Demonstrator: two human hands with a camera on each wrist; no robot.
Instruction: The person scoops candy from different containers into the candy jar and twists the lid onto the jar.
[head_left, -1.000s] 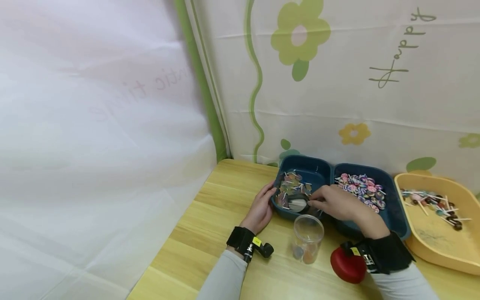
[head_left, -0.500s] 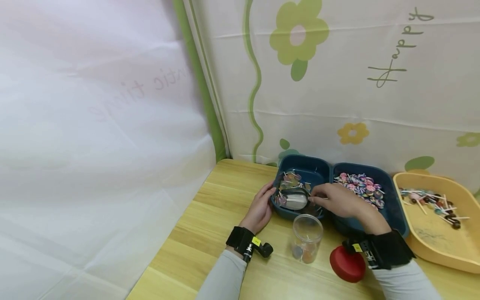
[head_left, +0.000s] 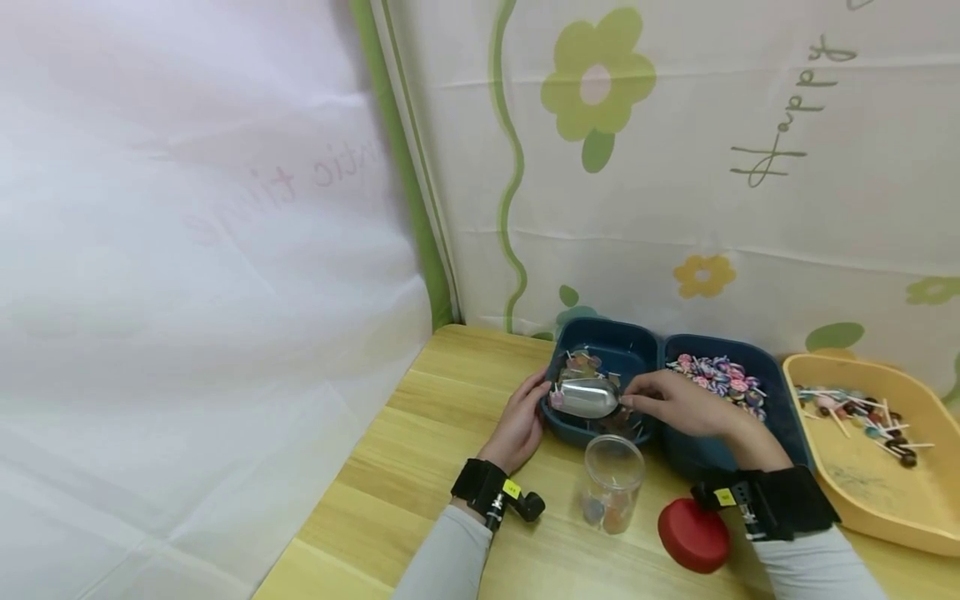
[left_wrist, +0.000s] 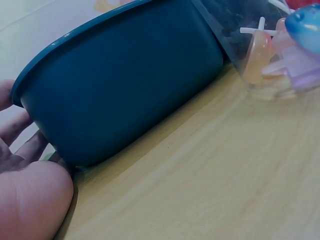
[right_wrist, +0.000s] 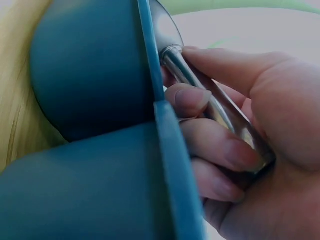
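Note:
My right hand (head_left: 686, 408) grips the handle of a metal scoop (head_left: 588, 398); in the right wrist view its fingers curl round that handle (right_wrist: 220, 112). The scoop's bowl is over the left blue bin (head_left: 551, 417), tilted, with a pink lollipop (head_left: 557, 398) at its lip. Small lollipops (head_left: 581, 363) lie in the bin beneath, partly hidden by the scoop. My left hand (head_left: 516, 423) rests against the bin's left side, and in the left wrist view its fingers (left_wrist: 17, 125) lie along the bin wall (left_wrist: 125, 80).
A clear jar (head_left: 615, 467) with a few lollipops stands in front of the bin. Beside it lies a red lid (head_left: 693, 536). To the right are a second blue bin (head_left: 780, 417) of swirl lollipops and a yellow tray (head_left: 885, 500) with more lollipops.
The scoop has risen out of the lollipops and tipped so its bowl shows more fully. The right hand still holds it; the left hand stays at the bin's side.

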